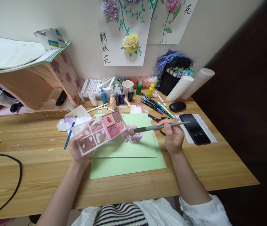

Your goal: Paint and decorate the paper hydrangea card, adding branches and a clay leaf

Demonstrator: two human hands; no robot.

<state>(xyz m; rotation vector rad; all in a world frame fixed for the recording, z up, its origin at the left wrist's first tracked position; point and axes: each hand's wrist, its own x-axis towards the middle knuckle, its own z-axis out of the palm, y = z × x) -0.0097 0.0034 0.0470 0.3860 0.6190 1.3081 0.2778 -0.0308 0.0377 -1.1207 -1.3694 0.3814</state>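
My left hand (79,150) grips an opened pink makeup palette (89,143) by its clear, windowed lid. Its four-pan side (112,123) with pink and brown powders tilts up to the right. Between the fingers of my right hand (174,138) is a long grey-handled brush (151,127), held level. The brush's tip points left, close to the palette's right edge and over a lilac and pink paper flower (134,137). That flower lies on light green sheets (126,168), partly hidden by the palette and brush.
Paint bottles (121,96), pens (155,105) and scissors (154,118) lie behind the green sheets. A phone (194,129) and a black mouse (177,106) sit at right. Blue brushes (70,133) and a paint dish (64,123) are at left; a cable (20,169) crosses the left side.
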